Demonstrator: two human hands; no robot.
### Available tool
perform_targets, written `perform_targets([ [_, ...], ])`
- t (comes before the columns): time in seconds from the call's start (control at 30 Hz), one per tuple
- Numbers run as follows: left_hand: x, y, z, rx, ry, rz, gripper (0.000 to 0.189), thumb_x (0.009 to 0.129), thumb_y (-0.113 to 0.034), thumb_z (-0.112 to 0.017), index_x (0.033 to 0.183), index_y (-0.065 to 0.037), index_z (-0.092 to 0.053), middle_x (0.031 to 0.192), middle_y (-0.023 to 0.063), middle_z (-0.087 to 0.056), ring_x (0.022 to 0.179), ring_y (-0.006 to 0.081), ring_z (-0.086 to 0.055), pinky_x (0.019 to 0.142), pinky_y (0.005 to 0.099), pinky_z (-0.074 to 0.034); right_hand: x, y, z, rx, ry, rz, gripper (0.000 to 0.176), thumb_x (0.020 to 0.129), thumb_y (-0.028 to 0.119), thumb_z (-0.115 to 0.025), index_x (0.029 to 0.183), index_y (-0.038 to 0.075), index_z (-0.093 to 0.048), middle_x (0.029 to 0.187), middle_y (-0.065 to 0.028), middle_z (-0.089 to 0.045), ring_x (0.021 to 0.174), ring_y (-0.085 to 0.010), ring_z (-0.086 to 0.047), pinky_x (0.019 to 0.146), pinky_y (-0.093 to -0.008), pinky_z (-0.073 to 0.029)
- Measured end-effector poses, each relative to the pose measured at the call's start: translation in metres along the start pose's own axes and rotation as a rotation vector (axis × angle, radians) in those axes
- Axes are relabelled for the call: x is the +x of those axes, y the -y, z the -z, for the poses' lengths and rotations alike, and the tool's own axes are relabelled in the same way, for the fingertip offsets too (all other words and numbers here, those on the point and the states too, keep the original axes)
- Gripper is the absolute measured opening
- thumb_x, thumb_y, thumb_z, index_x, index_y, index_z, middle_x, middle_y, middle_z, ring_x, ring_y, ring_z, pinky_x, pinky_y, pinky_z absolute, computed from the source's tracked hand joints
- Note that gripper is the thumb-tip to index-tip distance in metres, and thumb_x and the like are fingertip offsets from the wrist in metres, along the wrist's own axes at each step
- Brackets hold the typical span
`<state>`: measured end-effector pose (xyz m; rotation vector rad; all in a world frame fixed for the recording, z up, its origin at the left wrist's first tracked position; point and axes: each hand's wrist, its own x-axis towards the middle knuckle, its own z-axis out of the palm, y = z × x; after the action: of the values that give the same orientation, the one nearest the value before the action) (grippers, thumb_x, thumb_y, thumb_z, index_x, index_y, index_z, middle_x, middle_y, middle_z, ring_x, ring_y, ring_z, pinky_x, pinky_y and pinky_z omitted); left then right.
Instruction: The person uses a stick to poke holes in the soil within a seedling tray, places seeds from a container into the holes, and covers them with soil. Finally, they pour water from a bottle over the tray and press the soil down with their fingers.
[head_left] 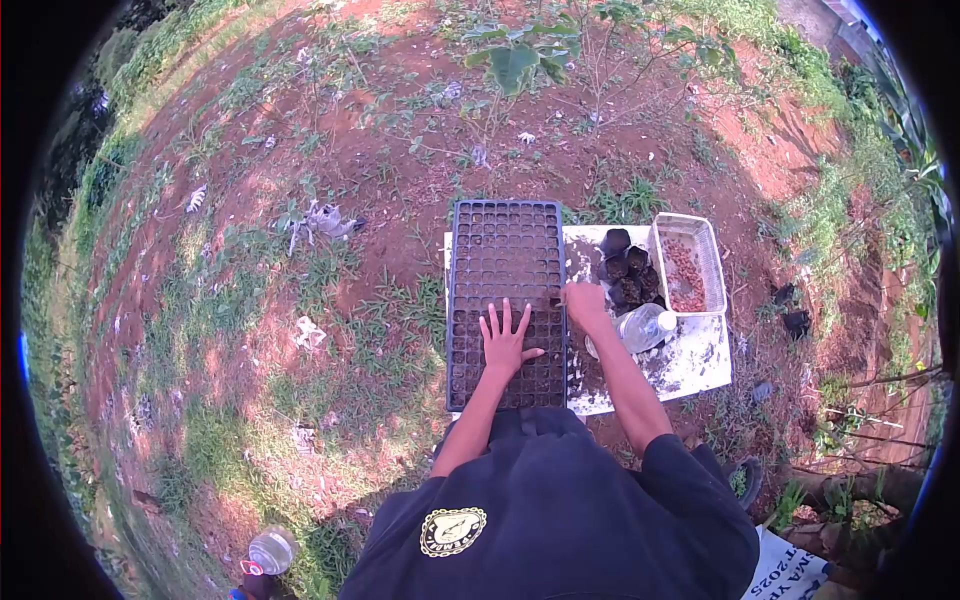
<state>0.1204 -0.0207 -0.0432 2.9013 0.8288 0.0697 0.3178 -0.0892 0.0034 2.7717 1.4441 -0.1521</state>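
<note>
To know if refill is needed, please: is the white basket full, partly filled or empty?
Partly filled: in the white basket, small reddish-brown pieces lie low, with the inner walls showing above them.

A dark navy, short-sleeved shirt [590, 510] fills the bottom centre of the frame, with a round, pale-yellow emblem [453, 531] at lower left, dark figure inside, lettering around its rim.

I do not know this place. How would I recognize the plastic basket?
Find the white board, partly under the black seedling tray. On its far right corner stands a pale rectangular basket. Unlike the black pots beside it, it holds small reddish-brown pieces.
</note>
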Motion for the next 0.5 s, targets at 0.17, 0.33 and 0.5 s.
perform_targets([
  [0.17, -0.001, 0.001, -0.005, -0.015, -0.064, -0.003, 0.111, 0.064, -0.076, -0.065, 0.154, -0.031, -0.019, 0.158, 0.0199, -0.015, 0.143, 0.0483, -0.013, 0.111, 0.0648, -0.017, -0.004, 0.002, -0.005, 0.045, -0.065, 0.026, 0.018, 0.083, 0.019, -0.056, 0.078, 0.019, -0.073, 0.075, -0.0131, -0.069, 0.074, -0.0302, -0.069, 0.066, -0.0448, -0.051],
  [0.33, -0.001, -0.001, 0.001, 0.008, 0.015, -0.003, 0.108, 0.069, -0.078, -0.058, 0.155, -0.030, -0.014, 0.158, 0.0209, -0.013, 0.143, 0.0493, -0.013, 0.111, 0.0650, -0.016, -0.004, -0.002, -0.003, 0.086, -0.132, 0.043, 0.016, 0.082, 0.016, -0.057, 0.080, 0.017, -0.073, 0.074, -0.0126, -0.069, 0.073, -0.0301, -0.070, 0.064, -0.0439, -0.053],
  [0.5, 0.000, 0.000, 0.002, 0.017, 0.018, -0.008, 0.106, 0.070, -0.077, -0.057, 0.155, -0.030, -0.013, 0.158, 0.0211, -0.013, 0.143, 0.0493, -0.013, 0.110, 0.0652, -0.017, -0.009, 0.003, -0.003, 0.125, -0.095, 0.033, 0.016, 0.082, 0.014, -0.056, 0.079, 0.014, -0.072, 0.074, -0.0129, -0.069, 0.072, -0.0304, -0.070, 0.063, -0.0436, -0.053],
])
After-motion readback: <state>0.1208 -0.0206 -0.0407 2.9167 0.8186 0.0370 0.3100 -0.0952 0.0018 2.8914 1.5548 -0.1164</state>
